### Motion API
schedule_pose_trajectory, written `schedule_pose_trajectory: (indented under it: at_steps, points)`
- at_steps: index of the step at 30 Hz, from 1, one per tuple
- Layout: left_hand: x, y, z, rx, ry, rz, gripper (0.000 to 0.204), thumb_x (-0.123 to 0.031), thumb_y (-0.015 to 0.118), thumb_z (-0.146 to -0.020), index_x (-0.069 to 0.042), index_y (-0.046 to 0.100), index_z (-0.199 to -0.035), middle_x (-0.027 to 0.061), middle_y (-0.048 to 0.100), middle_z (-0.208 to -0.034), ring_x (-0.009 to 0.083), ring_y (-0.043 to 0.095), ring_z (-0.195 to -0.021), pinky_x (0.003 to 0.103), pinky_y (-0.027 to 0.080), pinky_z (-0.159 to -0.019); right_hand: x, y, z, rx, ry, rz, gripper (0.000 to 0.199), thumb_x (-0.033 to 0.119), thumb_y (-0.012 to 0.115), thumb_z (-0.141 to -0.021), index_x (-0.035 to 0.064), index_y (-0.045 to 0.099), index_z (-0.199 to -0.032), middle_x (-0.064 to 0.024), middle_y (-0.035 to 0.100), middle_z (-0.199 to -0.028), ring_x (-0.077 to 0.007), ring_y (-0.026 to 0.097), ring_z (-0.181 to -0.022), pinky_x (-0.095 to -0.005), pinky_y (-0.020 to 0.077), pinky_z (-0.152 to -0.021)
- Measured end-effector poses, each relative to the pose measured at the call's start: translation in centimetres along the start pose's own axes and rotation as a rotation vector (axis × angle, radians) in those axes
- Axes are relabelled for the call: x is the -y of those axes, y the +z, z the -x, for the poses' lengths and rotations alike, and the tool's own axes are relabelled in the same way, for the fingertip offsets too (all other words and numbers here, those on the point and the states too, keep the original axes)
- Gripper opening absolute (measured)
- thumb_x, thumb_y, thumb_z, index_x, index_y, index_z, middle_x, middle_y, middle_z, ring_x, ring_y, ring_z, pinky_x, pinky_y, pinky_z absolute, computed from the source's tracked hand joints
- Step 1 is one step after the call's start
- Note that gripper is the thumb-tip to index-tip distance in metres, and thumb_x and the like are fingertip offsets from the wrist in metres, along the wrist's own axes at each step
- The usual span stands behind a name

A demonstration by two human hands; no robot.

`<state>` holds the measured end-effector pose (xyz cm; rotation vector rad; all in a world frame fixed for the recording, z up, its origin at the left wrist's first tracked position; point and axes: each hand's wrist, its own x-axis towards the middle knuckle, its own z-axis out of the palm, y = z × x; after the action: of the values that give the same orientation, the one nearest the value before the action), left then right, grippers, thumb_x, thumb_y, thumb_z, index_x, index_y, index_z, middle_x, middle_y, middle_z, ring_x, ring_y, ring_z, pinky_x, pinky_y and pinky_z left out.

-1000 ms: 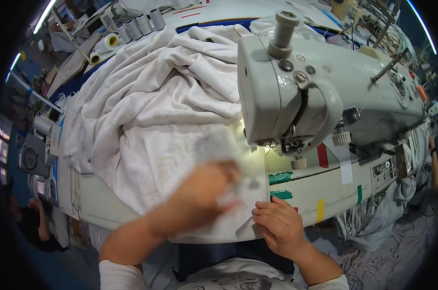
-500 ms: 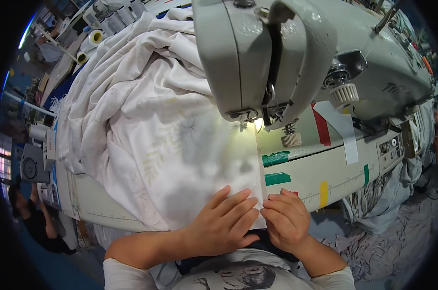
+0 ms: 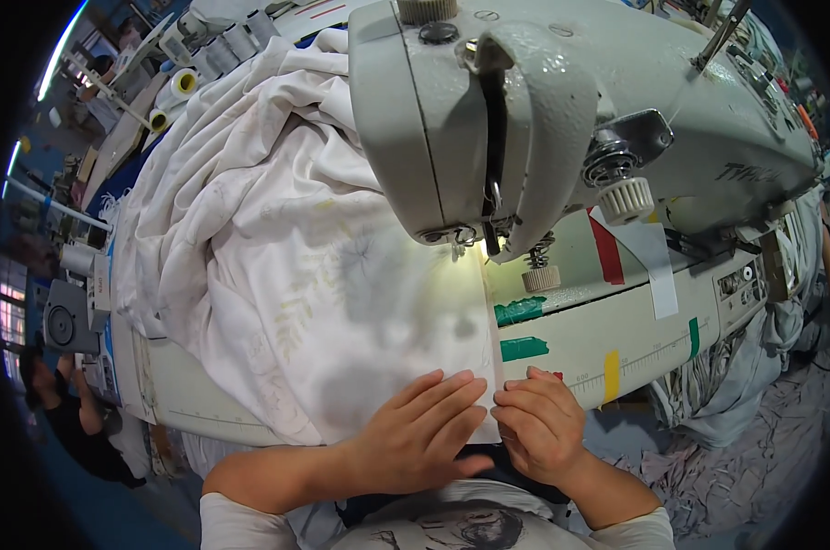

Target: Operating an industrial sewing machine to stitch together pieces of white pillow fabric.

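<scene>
A big white cloth with a faint leaf print (image 3: 277, 257) is heaped over the left of the sewing table and runs under the grey sewing machine (image 3: 543, 110). My left hand (image 3: 419, 435) lies flat on the cloth's near edge, fingers spread and pointing right. My right hand (image 3: 541, 426) sits right beside it at the cloth's right edge, fingers curled and pinching the hem. Both hands are at the table's front edge, in line with the needle and presser foot (image 3: 474, 240), which are lit by a small lamp.
The table top (image 3: 616, 339) carries green, red and yellow tape marks to the right of the cloth. Thread cones (image 3: 181, 87) stand at the back left. More fabric hangs at the right (image 3: 736, 394). Another person (image 3: 66, 422) is at the far left.
My view has moved closer and lower over the machine. My left hand slid back from the middle of the cloth to its near edge, beside my right hand.
</scene>
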<state>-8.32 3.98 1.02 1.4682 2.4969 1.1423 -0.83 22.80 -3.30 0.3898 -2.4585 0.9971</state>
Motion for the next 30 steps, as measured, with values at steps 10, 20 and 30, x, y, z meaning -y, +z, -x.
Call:
schedule_pose_trajectory:
  at_steps: [10,20,30]
  points:
    - [1.6,0.0,1.8,-0.096,-0.238,0.355,0.028,0.005,0.058,-0.074,0.001,0.055,-0.101,0.0151,0.069,-0.105,0.0318,0.069,-0.096,0.041,0.055,-0.085,-0.2,-0.2,0.1,-0.001,-0.027,0.004,0.020,0.001,0.076,-0.066,0.0052,0.065,-0.082,-0.0085,0.067,-0.091,-0.0268,0.065,-0.088,-0.0441,0.0522,-0.087]
    - [1.3,1.7,-0.2,0.017,0.110,-0.075,0.016,0.001,0.063,-0.079,-0.004,0.058,-0.093,0.0107,0.067,-0.114,0.0243,0.065,-0.105,0.038,0.048,-0.092,0.0,-0.1,0.0,-0.003,-0.034,0.005,0.021,0.000,0.074,-0.063,0.0038,0.063,-0.080,-0.0105,0.065,-0.090,-0.0288,0.064,-0.086,-0.0446,0.0520,-0.087]
    - [2.0,0.3,1.2,0.283,0.114,-0.147,0.040,-0.032,0.063,-0.087,-0.005,0.061,-0.116,0.0078,0.057,-0.129,0.0199,0.045,-0.130,0.042,0.028,-0.110,0.5,-1.5,0.3,0.248,-0.036,0.084,0.035,0.021,0.071,-0.074,0.0058,0.066,-0.106,-0.0115,0.066,-0.113,-0.0301,0.060,-0.109,-0.0486,0.0377,-0.103]
